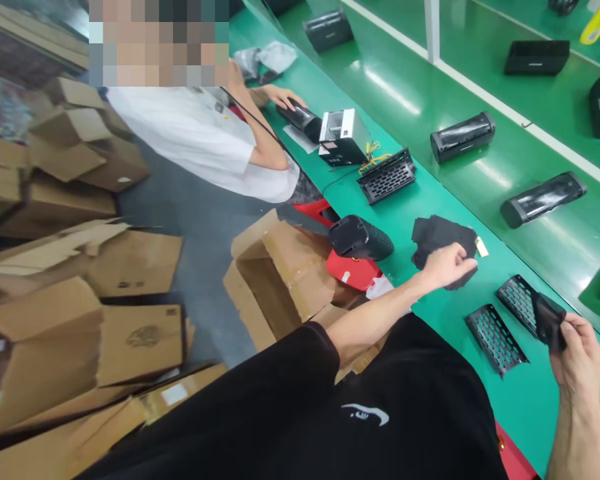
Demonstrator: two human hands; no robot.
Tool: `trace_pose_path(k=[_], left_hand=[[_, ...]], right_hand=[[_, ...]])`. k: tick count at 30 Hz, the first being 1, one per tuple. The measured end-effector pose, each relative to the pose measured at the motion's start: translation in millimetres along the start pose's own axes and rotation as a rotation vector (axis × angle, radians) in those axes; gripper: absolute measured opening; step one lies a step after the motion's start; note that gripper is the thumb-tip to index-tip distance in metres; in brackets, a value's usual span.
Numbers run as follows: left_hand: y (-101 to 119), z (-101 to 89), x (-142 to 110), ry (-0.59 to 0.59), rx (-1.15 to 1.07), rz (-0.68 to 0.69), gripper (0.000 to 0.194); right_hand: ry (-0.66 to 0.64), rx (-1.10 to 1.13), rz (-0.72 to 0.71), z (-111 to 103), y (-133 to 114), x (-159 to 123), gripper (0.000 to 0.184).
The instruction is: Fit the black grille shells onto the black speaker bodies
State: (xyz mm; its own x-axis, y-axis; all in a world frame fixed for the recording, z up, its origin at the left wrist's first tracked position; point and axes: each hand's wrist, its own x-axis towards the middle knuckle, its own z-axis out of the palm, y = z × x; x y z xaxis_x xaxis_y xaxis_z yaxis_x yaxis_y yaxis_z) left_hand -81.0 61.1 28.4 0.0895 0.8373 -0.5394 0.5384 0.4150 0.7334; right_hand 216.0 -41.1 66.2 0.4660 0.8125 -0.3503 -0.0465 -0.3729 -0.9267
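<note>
My left hand (449, 265) lies on a loose pile of thin black sheets (433, 233), its fingers curled and pinching at the top of the pile. At the right, my right hand (579, 350) grips a thin black sheet (551, 319) between thumb and fingers. That sheet partly covers a black perforated grille (515, 297) on the bench. Beside it lies a second perforated grille (497, 340), with nothing on it. A small pale piece (481, 247) sits at the pile's edge.
A black speaker housing (360, 237) stands on the green bench (440, 187) near another grille (387, 177) and a metal-topped box (343, 137). A co-worker in a white shirt (195, 140) handles a black cylinder (300, 117). Speakers (463, 137) line the green belt. Open cartons (280, 267) crowd the floor.
</note>
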Motion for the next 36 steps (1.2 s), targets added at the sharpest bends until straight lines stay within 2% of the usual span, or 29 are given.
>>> trace_pose_path(k=[1, 4, 5, 6, 8, 11, 13, 15, 18, 20, 22, 25, 29, 31, 34, 36], left_hand=[[5, 15.4, -2, -0.159, -0.177, 0.000, 0.051], [12, 62.1, -4, -0.635, -0.740, -0.120, 0.071], [13, 74.6, -3, -0.724, -0.870, -0.148, 0.075], [13, 84.5, -3, -0.765, -0.948, -0.157, 0.076], [15, 96.5, 0, -0.708, -0.964, -0.132, 0.071], [20, 100.8, 4, -0.575, -0.770, -0.056, 0.050], [26, 100.6, 9, -0.554, -0.585, 0.010, 0.036], [31, 101.5, 14, -0.525, -0.359, 0.097, 0.026], [37, 106.5, 22, -0.398, 0.028, 0.206, 0.024], [39, 111.2, 26, -0.322, 0.239, 0.219, 0.026], [39, 115.1, 29, -0.298, 0.354, 0.198, 0.024], [35, 116.7, 32, -0.292, 0.414, 0.162, 0.020], [28, 115.9, 39, -0.250, 0.419, 0.130, 0.045], [26, 117.9, 45, -0.257, 0.417, 0.139, 0.049], [26, 120.7, 53, -0.257, 0.425, 0.154, 0.033], [28, 118.3, 56, -0.242, 0.381, 0.173, 0.024]], right_hand=[[-0.025, 0.054, 0.025, 2, -2, -4, 0.042], [-0.061, 0.244, 0.102, 5, -3, -12, 0.039], [-0.059, 0.287, 0.124, 3, -1, -13, 0.040], [-0.047, 0.311, 0.141, 1, 2, -14, 0.040], [-0.021, 0.334, 0.179, -6, 12, -14, 0.041], [-0.015, 0.293, 0.240, -15, 30, -12, 0.042], [0.000, 0.138, 0.255, -18, 44, -9, 0.052], [0.076, -0.039, 0.237, -19, 57, -2, 0.061], [0.207, -0.193, 0.208, -21, 77, 12, 0.057], [0.242, -0.299, 0.206, -24, 88, 23, 0.053], [0.264, -0.429, 0.206, -28, 96, 32, 0.048], [0.306, -0.597, 0.196, -34, 103, 39, 0.048], [0.323, -0.678, 0.169, -39, 106, 39, 0.066], [0.287, -0.679, 0.150, -40, 107, 39, 0.062], [0.261, -0.643, 0.136, -38, 105, 44, 0.048], [0.264, -0.572, 0.155, -37, 101, 46, 0.047]])
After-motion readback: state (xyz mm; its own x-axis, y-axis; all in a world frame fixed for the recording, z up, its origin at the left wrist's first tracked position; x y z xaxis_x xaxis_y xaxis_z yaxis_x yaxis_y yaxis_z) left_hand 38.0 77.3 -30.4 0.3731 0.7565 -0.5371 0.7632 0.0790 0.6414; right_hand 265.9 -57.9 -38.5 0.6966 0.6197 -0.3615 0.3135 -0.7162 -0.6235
